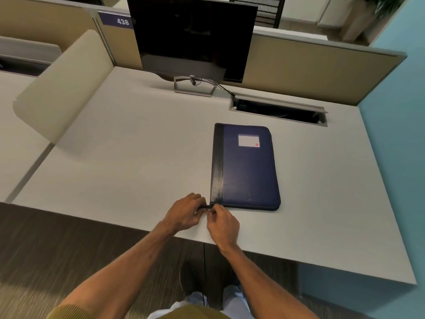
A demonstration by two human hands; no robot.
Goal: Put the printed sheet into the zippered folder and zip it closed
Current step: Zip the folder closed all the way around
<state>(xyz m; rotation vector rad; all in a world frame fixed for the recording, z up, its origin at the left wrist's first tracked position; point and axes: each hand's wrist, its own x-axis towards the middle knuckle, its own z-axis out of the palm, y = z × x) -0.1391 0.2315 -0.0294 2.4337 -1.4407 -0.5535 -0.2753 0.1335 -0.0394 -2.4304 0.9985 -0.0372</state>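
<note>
The monitor point(192, 38), far beyond the fingers, carries the brand "DELL" on its lower bezel, small but readable. On the partition to its left, a purple tag point(116, 19) reads "438". The folder's cover has a white label point(249, 141) with ruled lines and a small red mark in one corner; no writing on it can be made out.

The folder point(246, 166) lies flat and closed on the desk point(115, 146), stretching away from the fingers toward the monitor. It is dark blue with a black strip along its left side and rounded corners on the right. The zipper edge runs along its near side, just right of the fingertips.

Both hands meet at the folder's near left corner. The left hand point(186, 212) is curled, its fingers pinching a small dark tab just off the corner. The right hand point(223, 224) is also curled, its thumb and forefinger closed on the small metal zipper pull point(208, 208) right beside the left fingertips. The two hands are touching or very nearly so at that point.

The sheet cannot be seen. Beyond the folder, well past the fingers, an open cable hatch point(278, 110) is set into the desk.
</note>
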